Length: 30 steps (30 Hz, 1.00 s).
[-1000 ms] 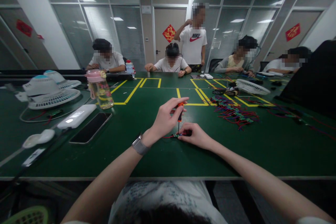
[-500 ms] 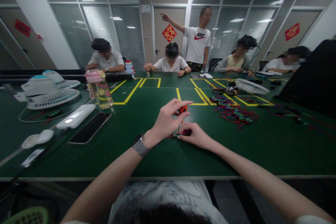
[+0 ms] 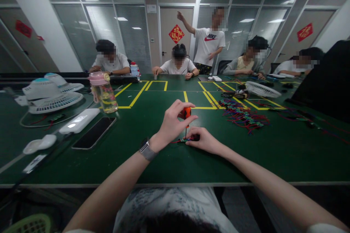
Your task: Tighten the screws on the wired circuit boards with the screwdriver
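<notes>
My left hand [image 3: 176,118] is closed around the orange-and-black handle of a small screwdriver [image 3: 187,112], thumb and fingers on either side of it. The screwdriver stands upright, its thin shaft reaching down to a little circuit board [image 3: 182,140] with red wires on the green table. Pinched at the board's right end, my right hand [image 3: 203,140] steadies it near the screwdriver's tip. A dark piece shows between the right thumb and fingers, its kind hidden. Whether the tip sits in a screw is too small to tell.
Several wired circuit boards [image 3: 243,114] lie heaped to the right. On the left are a phone [image 3: 94,133], a white power bank [image 3: 79,121], a pink-lided bottle [image 3: 103,93] and white fans [image 3: 51,96]. Co-workers sit across the table; one person stands behind.
My left hand has shifted slightly left and up, and its fingers have moved on the handle, showing more orange. My right hand stays put. The standing person's pointing arm has moved.
</notes>
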Tool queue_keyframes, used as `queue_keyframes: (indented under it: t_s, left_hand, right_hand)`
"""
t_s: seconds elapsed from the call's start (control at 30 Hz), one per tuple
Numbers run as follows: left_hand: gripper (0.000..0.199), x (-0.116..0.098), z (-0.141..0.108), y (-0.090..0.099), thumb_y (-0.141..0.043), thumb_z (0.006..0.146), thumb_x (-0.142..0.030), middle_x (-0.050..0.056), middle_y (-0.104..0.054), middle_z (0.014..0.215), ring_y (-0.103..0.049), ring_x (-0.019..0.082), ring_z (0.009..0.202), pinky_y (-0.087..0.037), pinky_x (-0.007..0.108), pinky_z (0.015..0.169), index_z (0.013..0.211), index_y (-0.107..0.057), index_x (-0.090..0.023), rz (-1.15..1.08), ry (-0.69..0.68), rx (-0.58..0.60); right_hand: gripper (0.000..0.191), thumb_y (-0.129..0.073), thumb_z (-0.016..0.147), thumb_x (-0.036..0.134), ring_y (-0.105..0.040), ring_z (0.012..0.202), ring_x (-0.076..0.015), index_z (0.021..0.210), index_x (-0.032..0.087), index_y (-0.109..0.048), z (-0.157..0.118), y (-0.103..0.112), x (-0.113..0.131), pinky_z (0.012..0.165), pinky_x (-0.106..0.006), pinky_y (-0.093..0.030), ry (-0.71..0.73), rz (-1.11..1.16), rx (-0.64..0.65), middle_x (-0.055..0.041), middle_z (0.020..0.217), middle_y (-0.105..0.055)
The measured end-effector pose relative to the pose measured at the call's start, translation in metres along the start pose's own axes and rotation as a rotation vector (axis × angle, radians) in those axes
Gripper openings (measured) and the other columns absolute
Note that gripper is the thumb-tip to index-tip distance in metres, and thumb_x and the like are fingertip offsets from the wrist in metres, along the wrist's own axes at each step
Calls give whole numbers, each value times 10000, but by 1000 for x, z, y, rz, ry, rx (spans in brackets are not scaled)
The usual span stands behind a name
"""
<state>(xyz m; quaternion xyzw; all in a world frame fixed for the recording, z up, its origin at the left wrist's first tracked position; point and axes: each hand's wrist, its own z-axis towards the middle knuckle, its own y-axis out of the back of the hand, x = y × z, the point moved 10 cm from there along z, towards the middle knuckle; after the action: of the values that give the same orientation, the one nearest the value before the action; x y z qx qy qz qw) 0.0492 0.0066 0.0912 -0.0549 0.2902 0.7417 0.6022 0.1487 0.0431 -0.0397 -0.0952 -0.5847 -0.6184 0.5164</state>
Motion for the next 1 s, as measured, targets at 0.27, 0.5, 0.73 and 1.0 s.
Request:
queue_keyframes:
  t_s: [0.27,0.5,0.73,1.0]
  left_hand:
    - [267,9,0,-12,-484,940,-250,62,-597,1043,-638,120,831,-563,239,733,1168,-615,-207,-281,109,89]
    - [227,0,2,-3,-545,903,-210,57,-565,996,-583,136,893,-534,255,788,1101,-655,-203,-69,51,30]
    - [189,5,2,-1,-676,821,-265,15,-527,858,-564,108,749,-516,177,588,999,-684,-204,-73,90,0]
    - [319,9,-1,-10,-414,970,-253,77,-612,1157,-643,155,956,-537,306,866,1233,-592,-226,-244,108,79]
  right_hand:
    - [114,-716,736,216,-568,702,-146,824,145,-734,1,-2,-1,642,-266,-452,14,18,30,-46,816,-646]
    - [119,-718,730,220,-548,665,-133,825,150,-737,1,0,-2,624,-260,-450,-11,7,14,-32,782,-629]
    - [111,-719,729,204,-552,681,-140,821,146,-740,0,0,-1,625,-262,-434,-3,8,-1,-39,786,-629]
    - [104,-711,734,197,-556,683,-139,821,145,-735,-1,0,1,631,-265,-440,9,8,-8,-39,788,-623]
